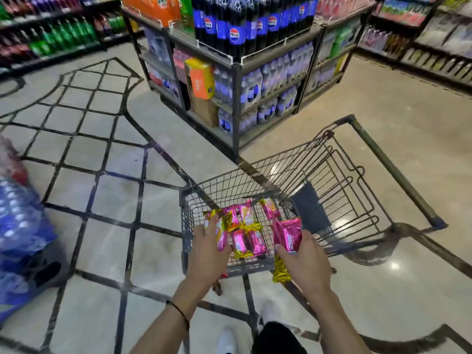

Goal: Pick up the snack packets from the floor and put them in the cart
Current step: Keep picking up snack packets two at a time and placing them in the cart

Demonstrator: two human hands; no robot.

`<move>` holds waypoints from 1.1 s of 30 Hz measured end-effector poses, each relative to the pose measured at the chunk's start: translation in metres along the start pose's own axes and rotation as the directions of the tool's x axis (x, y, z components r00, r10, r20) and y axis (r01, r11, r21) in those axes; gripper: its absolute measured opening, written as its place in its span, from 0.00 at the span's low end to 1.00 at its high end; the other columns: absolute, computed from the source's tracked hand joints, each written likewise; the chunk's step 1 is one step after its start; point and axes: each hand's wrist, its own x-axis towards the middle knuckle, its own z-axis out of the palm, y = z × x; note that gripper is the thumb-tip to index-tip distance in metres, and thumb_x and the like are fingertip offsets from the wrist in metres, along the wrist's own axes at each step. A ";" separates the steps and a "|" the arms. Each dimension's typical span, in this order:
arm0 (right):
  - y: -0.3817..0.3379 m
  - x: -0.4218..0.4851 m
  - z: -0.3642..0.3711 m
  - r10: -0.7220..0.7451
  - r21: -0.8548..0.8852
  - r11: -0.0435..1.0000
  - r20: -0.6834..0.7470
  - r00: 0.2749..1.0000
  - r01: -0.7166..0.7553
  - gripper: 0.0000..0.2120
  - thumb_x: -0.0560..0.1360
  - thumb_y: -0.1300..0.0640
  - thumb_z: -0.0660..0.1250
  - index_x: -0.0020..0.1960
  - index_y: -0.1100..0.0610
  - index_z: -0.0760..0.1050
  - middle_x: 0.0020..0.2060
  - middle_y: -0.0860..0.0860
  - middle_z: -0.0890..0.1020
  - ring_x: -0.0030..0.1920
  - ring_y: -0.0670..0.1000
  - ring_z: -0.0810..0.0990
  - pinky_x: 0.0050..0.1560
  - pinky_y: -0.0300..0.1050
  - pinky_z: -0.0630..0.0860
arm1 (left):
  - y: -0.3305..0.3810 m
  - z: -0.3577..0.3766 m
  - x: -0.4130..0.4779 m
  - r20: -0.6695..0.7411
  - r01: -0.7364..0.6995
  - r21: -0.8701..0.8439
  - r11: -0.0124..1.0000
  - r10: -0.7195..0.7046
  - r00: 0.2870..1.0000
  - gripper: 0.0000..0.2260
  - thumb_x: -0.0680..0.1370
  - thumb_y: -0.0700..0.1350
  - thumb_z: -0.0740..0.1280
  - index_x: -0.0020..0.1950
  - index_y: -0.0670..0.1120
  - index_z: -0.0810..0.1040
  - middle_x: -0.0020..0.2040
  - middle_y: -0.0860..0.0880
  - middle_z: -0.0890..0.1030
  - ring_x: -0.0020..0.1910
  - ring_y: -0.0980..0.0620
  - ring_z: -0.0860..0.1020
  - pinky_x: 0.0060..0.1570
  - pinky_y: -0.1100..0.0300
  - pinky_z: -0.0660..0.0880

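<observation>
Snack packets [246, 236]: several were laid in the cart [255, 180] beyond both grips, one was clasped by the left hand [208, 254], two by the right hand [304, 261], whose lower gold packet [281, 273], short of the rim, was judged liable to fall outside.

Location: a supermarket aisle. Evidence: tiered shelving [237, 65] stocked with bottled soft drinks [236, 26], a wire shopping cart [319, 175], polished tile floor [396, 98].

Black wristband [178, 310] — white shoes [226, 340].
</observation>
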 end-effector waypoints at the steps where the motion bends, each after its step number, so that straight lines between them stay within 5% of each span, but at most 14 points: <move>1: 0.000 0.016 0.004 -0.002 -0.006 1.000 0.019 1.000 0.002 0.21 0.71 0.40 0.73 0.56 0.50 0.72 0.46 0.48 0.80 0.47 0.52 0.80 0.41 0.45 0.75 | 0.000 0.006 0.013 0.006 0.012 0.005 1.000 -0.012 1.000 0.33 0.78 0.50 0.70 0.78 0.62 0.56 0.69 0.46 0.66 0.53 0.51 0.78 0.53 0.54 0.77; 6: 0.004 0.101 0.022 -0.013 -0.064 0.998 0.136 0.991 0.022 0.26 0.71 0.40 0.73 0.60 0.54 0.71 0.50 0.49 0.81 0.50 0.54 0.81 0.45 0.46 0.77 | 0.001 0.042 0.068 -0.004 0.138 0.049 0.989 -0.138 0.990 0.34 0.79 0.52 0.69 0.79 0.62 0.53 0.71 0.44 0.65 0.36 0.57 0.81 0.43 0.54 0.81; 12: 0.018 0.188 0.059 -0.048 -0.272 0.953 0.309 0.950 0.136 0.40 0.73 0.35 0.68 0.74 0.59 0.64 0.60 0.54 0.79 0.58 0.55 0.80 0.53 0.49 0.78 | -0.005 0.086 0.122 -0.035 0.264 0.055 0.963 -0.262 0.964 0.34 0.79 0.51 0.69 0.77 0.65 0.53 0.65 0.44 0.68 0.47 0.46 0.81 0.46 0.46 0.83; 20: 0.044 0.253 0.131 -0.008 -0.353 0.913 0.484 0.875 0.203 0.40 0.75 0.35 0.66 0.75 0.61 0.61 0.59 0.55 0.79 0.55 0.55 0.81 0.50 0.48 0.80 | -0.053 0.153 0.166 0.064 0.452 0.137 0.882 -0.463 0.884 0.37 0.74 0.51 0.69 0.76 0.66 0.52 0.71 0.40 0.65 0.51 0.37 0.81 0.47 0.42 0.82; 24: 0.059 0.274 0.172 0.042 -0.372 0.909 0.528 0.848 0.186 0.43 0.75 0.35 0.65 0.77 0.62 0.57 0.62 0.56 0.78 0.60 0.57 0.79 0.54 0.50 0.78 | -0.086 0.189 0.183 0.098 0.486 0.239 0.841 -0.519 0.849 0.38 0.75 0.55 0.71 0.77 0.64 0.51 0.71 0.39 0.66 0.65 0.34 0.73 0.59 0.35 0.76; 33: 0.097 0.305 0.271 0.087 -0.365 0.920 0.548 0.832 0.144 0.41 0.76 0.39 0.68 0.76 0.62 0.57 0.68 0.59 0.73 0.64 0.59 0.77 0.57 0.52 0.77 | -0.153 0.266 0.221 0.122 0.503 0.338 0.796 -0.566 0.815 0.35 0.78 0.48 0.70 0.78 0.55 0.53 0.71 0.36 0.66 0.69 0.35 0.68 0.62 0.40 0.75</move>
